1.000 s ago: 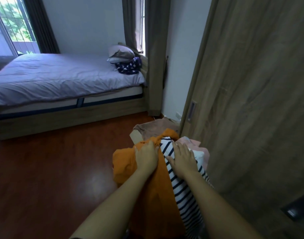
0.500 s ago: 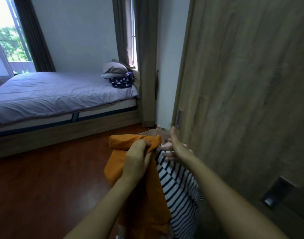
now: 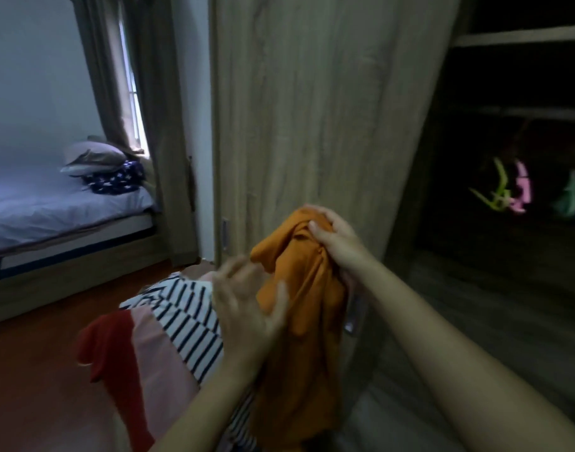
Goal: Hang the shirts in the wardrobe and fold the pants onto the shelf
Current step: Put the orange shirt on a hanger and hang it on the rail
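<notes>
A: Fingers?

B: Right hand (image 3: 340, 243): fingers (image 3: 325, 213) curled tight round the bunched top of the orange garment (image 3: 299, 314), thumb pinching the front. Left hand (image 3: 247, 308): fingers (image 3: 234, 272) spread, nearly straight, laid on the garment's side at 8 o'clock from the right hand. It's motion-blurred, so I can't tell press from touch. It holds nothing.

A: Where's the garment?

B: Dangling from the right fist, in front of the wardrobe door (image 3: 312, 109). It's crumpled, and I can't make out a collar or sleeves.

A: Failure modes?

B: 1) It's a one-hand grip on a wad. If the left hand tugs to spread it, the cloth likely slips and drops.
2) The type is unconfirmed. It's probably a shirt, but if it's pants it goes to the shelf (image 3: 524, 34), not a hanger.
3) The pile at 7 o'clock has a striped garment (image 3: 188, 318), a pink garment (image 3: 159, 360) and a red garment (image 3: 107, 347), right beside the hanging cloth. A swing could snag one and drag it to the floor (image 3: 35, 370).
4) The hangers (image 3: 508, 194) at 2 o'clock are well apart from both hands, bunched close in a dark interior. Grabbing one blind could tangle it with its neighbours.

A: Worst?

B: Number 1. Get a second grip first.
</notes>
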A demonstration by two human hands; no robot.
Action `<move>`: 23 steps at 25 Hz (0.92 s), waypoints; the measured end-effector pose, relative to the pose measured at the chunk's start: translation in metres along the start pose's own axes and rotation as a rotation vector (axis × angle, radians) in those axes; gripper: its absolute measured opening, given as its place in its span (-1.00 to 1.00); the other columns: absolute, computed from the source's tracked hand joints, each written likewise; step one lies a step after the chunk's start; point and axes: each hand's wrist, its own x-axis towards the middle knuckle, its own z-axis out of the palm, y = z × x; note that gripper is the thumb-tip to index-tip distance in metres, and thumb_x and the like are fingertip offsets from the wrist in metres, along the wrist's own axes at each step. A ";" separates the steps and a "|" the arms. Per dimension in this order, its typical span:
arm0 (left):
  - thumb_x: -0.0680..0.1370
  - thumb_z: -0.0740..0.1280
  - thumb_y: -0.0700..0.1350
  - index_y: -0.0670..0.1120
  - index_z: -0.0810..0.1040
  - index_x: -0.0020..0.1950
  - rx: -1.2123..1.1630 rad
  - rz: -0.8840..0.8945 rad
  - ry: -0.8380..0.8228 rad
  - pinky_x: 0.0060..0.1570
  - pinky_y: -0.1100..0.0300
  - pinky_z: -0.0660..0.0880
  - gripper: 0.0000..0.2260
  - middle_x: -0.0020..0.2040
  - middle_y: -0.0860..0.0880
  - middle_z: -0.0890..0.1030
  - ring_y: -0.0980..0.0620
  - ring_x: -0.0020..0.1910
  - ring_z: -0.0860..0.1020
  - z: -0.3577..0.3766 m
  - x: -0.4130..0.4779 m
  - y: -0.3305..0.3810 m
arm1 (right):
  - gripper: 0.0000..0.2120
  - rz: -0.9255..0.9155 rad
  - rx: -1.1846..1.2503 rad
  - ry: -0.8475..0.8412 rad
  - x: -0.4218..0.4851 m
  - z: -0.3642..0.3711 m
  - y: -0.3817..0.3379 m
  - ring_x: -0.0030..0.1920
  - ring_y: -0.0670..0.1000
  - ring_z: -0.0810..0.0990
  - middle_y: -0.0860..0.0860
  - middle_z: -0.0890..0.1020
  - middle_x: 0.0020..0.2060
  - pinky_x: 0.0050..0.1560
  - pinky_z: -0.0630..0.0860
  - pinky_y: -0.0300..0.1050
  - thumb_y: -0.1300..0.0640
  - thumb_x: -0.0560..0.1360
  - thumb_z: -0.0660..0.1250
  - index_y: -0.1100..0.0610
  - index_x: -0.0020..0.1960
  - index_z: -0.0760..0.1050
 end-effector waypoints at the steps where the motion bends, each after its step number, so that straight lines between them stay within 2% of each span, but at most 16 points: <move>1: 0.39 0.34 0.13 -0.04 0.35 0.29 -0.072 -0.155 -0.026 0.25 -0.06 0.34 -0.47 0.32 -0.15 0.31 -0.15 0.30 0.33 0.005 0.007 0.007 | -0.82 -0.034 0.022 0.047 -0.011 -0.016 -0.012 -0.01 -0.14 0.55 -0.05 0.58 0.00 0.09 0.49 -0.28 0.18 0.57 0.21 0.00 0.13 0.49; 3: 0.37 0.37 0.19 0.07 0.25 0.41 -0.337 -0.443 -0.319 0.34 -0.01 0.30 -0.34 0.43 -0.07 0.23 -0.06 0.40 0.26 0.020 0.027 0.017 | -0.86 -0.077 0.023 0.105 -0.029 -0.043 -0.031 -0.05 -0.13 0.59 -0.05 0.61 -0.05 -0.06 0.53 -0.32 0.08 0.57 0.21 -0.04 0.04 0.53; 4: 0.37 0.39 0.19 0.12 0.27 0.39 -0.465 -0.469 -0.508 0.33 0.03 0.32 -0.37 0.41 0.00 0.28 0.00 0.38 0.31 0.029 0.031 0.020 | -0.86 -0.093 0.003 0.117 -0.037 -0.054 -0.038 -0.07 -0.12 0.60 -0.04 0.62 -0.07 -0.11 0.53 -0.33 0.04 0.57 0.21 -0.04 0.02 0.55; 5: 0.39 0.40 0.16 0.15 0.36 0.30 -0.583 -0.433 -0.661 0.25 0.07 0.40 -0.48 0.32 0.07 0.40 0.08 0.29 0.41 0.037 0.037 0.030 | -0.85 -0.113 -0.022 0.135 -0.047 -0.067 -0.044 -0.10 -0.11 0.60 -0.02 0.62 -0.09 -0.12 0.54 -0.31 0.01 0.57 0.21 -0.03 0.00 0.56; 6: 0.42 0.39 0.10 0.12 0.47 0.17 -0.660 -0.349 -0.742 0.12 0.13 0.46 -0.66 0.15 0.11 0.53 0.16 0.13 0.50 0.047 0.039 0.042 | -0.84 -0.125 -0.056 0.166 -0.055 -0.080 -0.047 -0.11 -0.10 0.60 -0.01 0.62 -0.11 -0.09 0.55 -0.29 0.00 0.56 0.21 -0.02 0.00 0.56; 7: 0.46 0.34 0.03 0.08 0.53 0.03 -0.689 -0.279 -0.739 -0.04 0.18 0.47 -0.83 -0.05 0.15 0.58 0.22 -0.06 0.53 0.053 0.038 0.055 | -0.84 -0.132 -0.088 0.200 -0.065 -0.093 -0.050 -0.10 -0.09 0.60 -0.01 0.62 -0.11 -0.05 0.56 -0.26 0.00 0.56 0.22 -0.01 0.00 0.57; 8: 0.47 0.30 -0.04 0.05 0.55 -0.07 -0.701 -0.222 -0.690 -0.13 0.21 0.44 -0.93 -0.20 0.14 0.58 0.25 -0.19 0.52 0.058 0.039 0.066 | -0.83 -0.140 -0.146 0.238 -0.075 -0.110 -0.052 -0.08 -0.09 0.59 -0.03 0.62 -0.10 0.01 0.54 -0.25 0.00 0.55 0.23 0.01 0.02 0.57; 9: 0.47 0.27 -0.08 0.05 0.55 -0.13 -0.678 -0.209 -0.608 -0.16 0.20 0.43 -0.93 -0.25 0.11 0.57 0.26 -0.24 0.51 0.063 0.043 0.076 | -0.81 -0.153 -0.246 0.266 -0.084 -0.128 -0.051 -0.05 -0.12 0.58 -0.06 0.61 -0.08 0.04 0.52 -0.27 -0.01 0.54 0.25 0.02 0.06 0.56; 11: 0.44 0.30 -0.07 0.05 0.57 -0.16 -0.583 -0.181 -0.464 -0.15 0.15 0.47 -0.93 -0.24 0.04 0.61 0.20 -0.23 0.53 0.066 0.060 0.096 | -0.78 -0.148 -0.531 0.241 -0.101 -0.165 -0.045 0.02 -0.17 0.55 -0.14 0.57 -0.01 0.07 0.48 -0.30 -0.01 0.53 0.28 -0.01 0.15 0.50; 12: 0.44 0.32 -0.04 0.06 0.59 -0.16 -0.514 -0.126 -0.451 -0.12 0.12 0.49 -0.94 -0.24 0.03 0.62 0.16 -0.21 0.55 0.067 0.069 0.106 | -0.74 -0.114 -0.643 0.187 -0.109 -0.180 -0.039 0.07 -0.15 0.54 -0.13 0.55 0.05 0.12 0.47 -0.25 0.00 0.52 0.29 -0.04 0.20 0.46; 14: 0.47 0.36 -0.04 0.03 0.63 -0.12 -0.402 -0.012 -0.508 -0.07 0.15 0.49 -0.93 -0.22 0.06 0.62 0.12 -0.17 0.57 0.066 0.080 0.135 | -0.63 -0.030 -0.790 0.111 -0.121 -0.204 -0.025 0.14 -0.09 0.50 -0.08 0.51 0.14 0.18 0.45 -0.15 0.04 0.52 0.30 -0.06 0.31 0.35; 16: 0.51 0.34 -0.05 -0.02 0.63 -0.09 -0.388 0.040 -0.639 -0.11 0.21 0.49 -0.90 -0.20 0.09 0.61 0.14 -0.16 0.56 0.069 0.083 0.170 | -0.54 0.009 -0.889 0.178 -0.130 -0.215 -0.014 0.12 -0.06 0.49 -0.03 0.49 0.14 0.12 0.44 -0.16 0.13 0.52 0.31 -0.02 0.38 0.29; 18: 0.54 0.31 -0.03 -0.02 0.60 -0.06 -0.393 0.020 -0.769 -0.20 0.32 0.46 -0.89 -0.18 0.10 0.58 0.20 -0.18 0.55 0.080 0.079 0.197 | -0.57 0.015 -0.905 0.315 -0.139 -0.218 -0.004 0.02 -0.07 0.52 -0.01 0.50 0.09 -0.06 0.44 -0.29 0.20 0.52 0.29 0.05 0.36 0.32; 20: 0.56 0.29 -0.04 -0.05 0.58 -0.04 -0.369 -0.041 -0.795 -0.28 0.36 0.39 -0.88 -0.19 0.08 0.55 0.21 -0.20 0.52 0.095 0.071 0.212 | -0.74 -0.018 -0.817 0.420 -0.153 -0.207 0.007 -0.09 -0.14 0.52 -0.02 0.52 0.00 -0.16 0.40 -0.30 0.11 0.56 0.23 0.09 0.24 0.41; 21: 0.56 0.29 -0.05 -0.07 0.58 -0.04 -0.379 -0.112 -0.781 -0.30 0.35 0.38 -0.88 -0.20 0.06 0.54 0.19 -0.21 0.51 0.101 0.069 0.217 | -0.76 -0.048 -0.703 0.445 -0.161 -0.200 0.014 -0.14 -0.19 0.50 -0.04 0.53 -0.07 -0.14 0.40 -0.28 -0.02 0.56 0.20 0.07 0.15 0.44; 23: 0.56 0.28 -0.06 -0.08 0.56 -0.07 -0.429 -0.271 -0.739 -0.32 0.29 0.37 -0.88 -0.20 0.02 0.52 0.13 -0.22 0.49 0.110 0.068 0.224 | -0.50 -0.100 -0.384 0.425 -0.180 -0.180 0.024 -0.22 -0.27 0.49 -0.09 0.51 -0.14 -0.15 0.42 -0.33 -0.41 0.40 0.12 -0.02 0.03 0.41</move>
